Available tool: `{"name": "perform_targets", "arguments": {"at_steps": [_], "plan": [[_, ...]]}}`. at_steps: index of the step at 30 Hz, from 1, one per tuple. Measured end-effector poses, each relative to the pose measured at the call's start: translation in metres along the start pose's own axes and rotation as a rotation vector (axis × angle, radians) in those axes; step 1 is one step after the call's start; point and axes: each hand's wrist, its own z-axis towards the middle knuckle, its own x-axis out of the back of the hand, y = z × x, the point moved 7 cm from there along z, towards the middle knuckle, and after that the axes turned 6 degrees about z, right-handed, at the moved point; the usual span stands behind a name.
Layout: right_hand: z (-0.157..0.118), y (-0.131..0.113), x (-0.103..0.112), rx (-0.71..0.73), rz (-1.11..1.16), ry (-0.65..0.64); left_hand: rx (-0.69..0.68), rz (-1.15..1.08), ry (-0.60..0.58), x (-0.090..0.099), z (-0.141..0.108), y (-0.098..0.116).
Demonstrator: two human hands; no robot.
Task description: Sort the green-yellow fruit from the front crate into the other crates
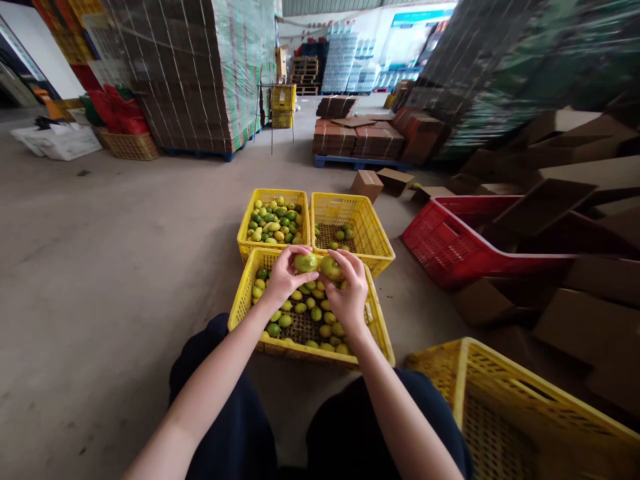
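Observation:
My left hand [286, 275] is closed around a yellow-green lemon [305, 263], thumb below and fingers above. Close beside it, my right hand [349, 288] grips another greenish lemon [331, 268]. Both fruits are held up over the near yellow crate [310, 353], where several yellow and green lemons [300, 307] lie scattered on the slatted bottom. Behind it on the left, a second yellow crate [247, 245] is well filled with lemons [273, 218]. The yellow crate to its right [376, 230] has only a small group of green lemons [344, 232] inside.
At lower right stands another yellow crate [530, 387]. A red crate [440, 243] and a heap of cardboard boxes [590, 307] take up the right side. Further back are a pallet of flattened cartons [357, 141] and tall wrapped stacks [185, 73].

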Motion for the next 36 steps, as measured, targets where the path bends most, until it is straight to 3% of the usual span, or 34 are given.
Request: {"name": "perform_targets", "arguments": {"at_steps": [5, 18, 23, 29, 31, 36], "plan": [[-0.001, 0.0, 0.0, 0.008, 0.029, 0.012, -0.004, -0.002, -0.007, -0.001, -0.001, 0.002], [-0.006, 0.013, -0.005, -0.221, 0.212, 0.01, 0.2, -0.15, 0.068, 0.002, -0.002, -0.014], [-0.012, 0.04, -0.018, -0.612, 0.547, 0.012, 0.394, -0.157, 0.148, 0.011, -0.002, -0.033], [-0.043, 0.067, -0.046, -1.408, 1.06, 0.016, 0.839, -0.242, 0.274, 0.017, -0.017, -0.061], [-0.047, 0.066, -0.05, -1.507, 1.139, 0.03, 0.927, -0.276, 0.29, 0.017, -0.022, -0.066], [-0.052, 0.066, -0.053, -1.544, 1.147, 0.069, 1.038, -0.337, 0.261, 0.013, -0.027, -0.07]]}}
